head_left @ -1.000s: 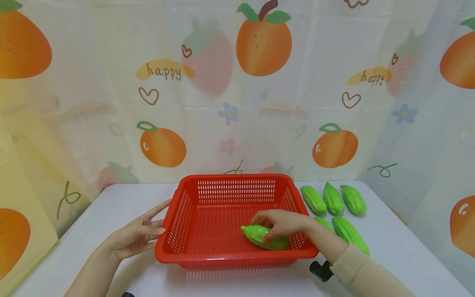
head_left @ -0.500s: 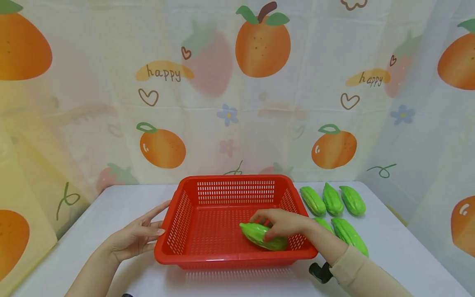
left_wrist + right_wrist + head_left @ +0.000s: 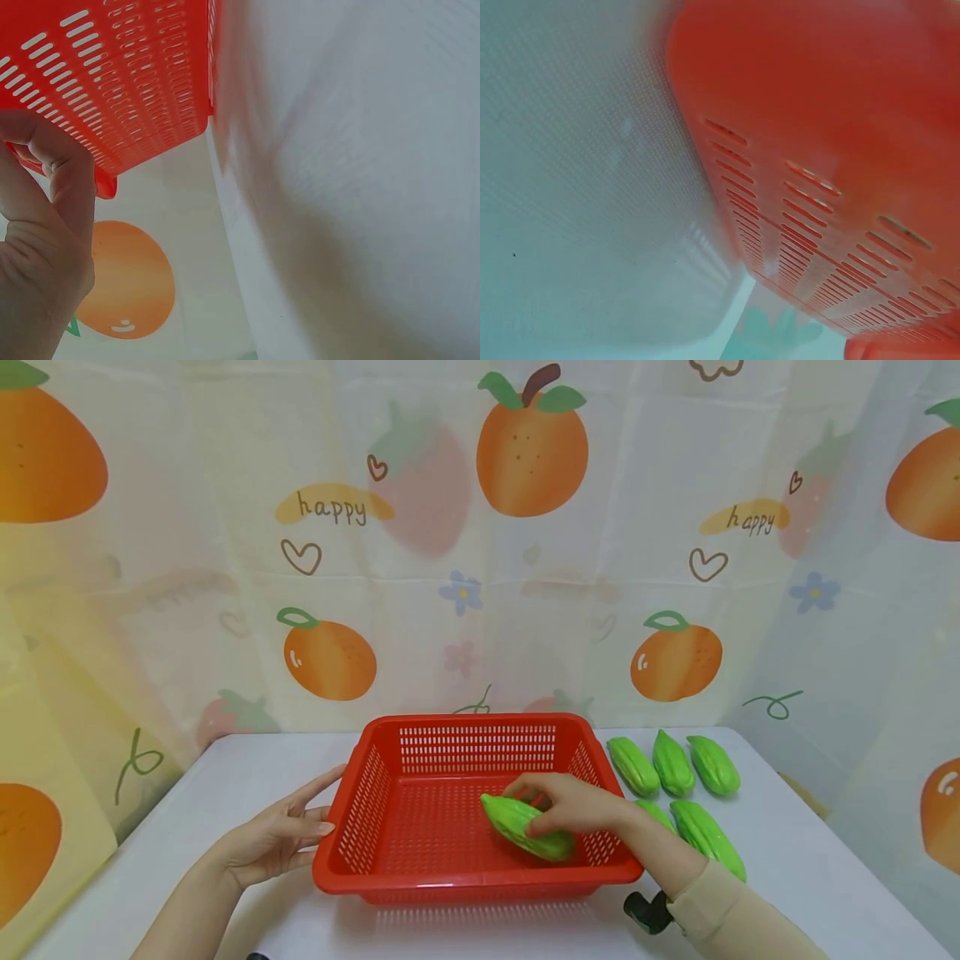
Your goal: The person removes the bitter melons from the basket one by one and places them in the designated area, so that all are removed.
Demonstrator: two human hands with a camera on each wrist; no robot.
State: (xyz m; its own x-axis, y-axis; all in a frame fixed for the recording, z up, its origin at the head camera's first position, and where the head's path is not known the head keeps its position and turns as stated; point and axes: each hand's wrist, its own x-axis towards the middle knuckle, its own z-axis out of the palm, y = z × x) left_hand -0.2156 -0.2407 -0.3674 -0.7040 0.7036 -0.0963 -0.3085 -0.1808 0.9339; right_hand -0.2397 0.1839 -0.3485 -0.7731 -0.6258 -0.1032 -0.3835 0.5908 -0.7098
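Observation:
In the head view a red slotted plastic basket [image 3: 480, 879] stands on the white table. My left hand [image 3: 262, 843] holds its left rim, fingers around the edge; the left wrist view shows that hand [image 3: 45, 202] bent beside the slotted side wall. My right hand [image 3: 566, 806] reaches over the right rim and grips a green ridged gourd [image 3: 517, 822] from above, thumb on the near side, fingers behind it. The gourd is tilted, its pointed tip up to the left, inside the basket's right half. The right wrist view shows only the basket's outer wall [image 3: 810, 97] and the table.
Several more green gourds [image 3: 716, 766] lie on the table right of the basket, one partly behind my right forearm. A black wrist device [image 3: 647, 912] hangs below the right cuff. A fruit-printed curtain [image 3: 480, 610] stands behind the white table [image 3: 810, 877].
The right hand and the gourd in it have risen slightly, and the gourd's tip has swung up and a little left. The left hand and the basket stay put.

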